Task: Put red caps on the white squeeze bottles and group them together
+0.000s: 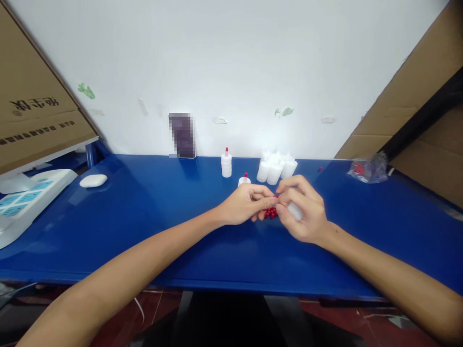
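Note:
My right hand is closed around a small white plastic bottle, mostly covered by the fingers. My left hand pinches at the bottle's tip, where a bit of red cap shows between the fingertips. Under the hands lies a pile of small red caps. Just behind my left hand is a white bottle with a red tip, its lower part hidden. Farther back a red-tipped white bottle stands upright. Several white bottles are grouped behind my right hand.
The blue table meets a white wall. A white power strip and a white oval case are at left. A pixelated dark object leans on the wall. A clear bag with red pieces lies at right, near cardboard.

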A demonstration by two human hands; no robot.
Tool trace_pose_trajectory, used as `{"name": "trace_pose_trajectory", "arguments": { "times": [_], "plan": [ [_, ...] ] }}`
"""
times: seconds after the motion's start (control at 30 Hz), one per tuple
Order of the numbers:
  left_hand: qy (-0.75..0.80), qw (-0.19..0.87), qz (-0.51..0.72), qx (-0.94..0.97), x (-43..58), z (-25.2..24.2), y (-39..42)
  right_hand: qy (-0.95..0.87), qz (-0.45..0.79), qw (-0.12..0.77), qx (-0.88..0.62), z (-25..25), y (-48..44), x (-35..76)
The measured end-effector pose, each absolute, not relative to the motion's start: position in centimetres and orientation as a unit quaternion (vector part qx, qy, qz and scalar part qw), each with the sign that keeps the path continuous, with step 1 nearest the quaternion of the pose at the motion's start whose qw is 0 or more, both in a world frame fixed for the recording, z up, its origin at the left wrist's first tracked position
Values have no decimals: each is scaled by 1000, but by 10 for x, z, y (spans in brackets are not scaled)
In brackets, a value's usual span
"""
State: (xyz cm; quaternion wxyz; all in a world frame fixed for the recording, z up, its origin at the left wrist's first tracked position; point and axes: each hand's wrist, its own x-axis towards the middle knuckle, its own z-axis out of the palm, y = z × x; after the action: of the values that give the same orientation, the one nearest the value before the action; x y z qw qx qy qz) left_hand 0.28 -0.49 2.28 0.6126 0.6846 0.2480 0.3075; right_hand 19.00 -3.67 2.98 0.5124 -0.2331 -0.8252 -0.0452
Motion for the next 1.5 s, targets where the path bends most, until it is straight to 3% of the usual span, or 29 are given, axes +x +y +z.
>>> {"name": "trace_pose_trajectory", "arguments": {
  "times": [0.47, 0.73, 0.87, 1.07, 1.5],
  "plan": [
    [240, 614, 357, 662, 3, 25, -3, -831, 7, 494, -254, 20, -25, 192],
    [343, 483, 558, 580, -1, 29, 10, -768, 85, 531, -349, 10, -15, 196],
    [368, 428, 615, 551, -9, 32, 20, -767, 101, 503, -385, 12, -15, 199],
    [400, 384, 597, 580, -16, 20, 30, -796, 85, 458, -388, 12, -12, 203],
    [389, 400, 560, 613, -17, 10, 35, -795, 132, 434, -403, 17, -16, 201]
  ]
}}
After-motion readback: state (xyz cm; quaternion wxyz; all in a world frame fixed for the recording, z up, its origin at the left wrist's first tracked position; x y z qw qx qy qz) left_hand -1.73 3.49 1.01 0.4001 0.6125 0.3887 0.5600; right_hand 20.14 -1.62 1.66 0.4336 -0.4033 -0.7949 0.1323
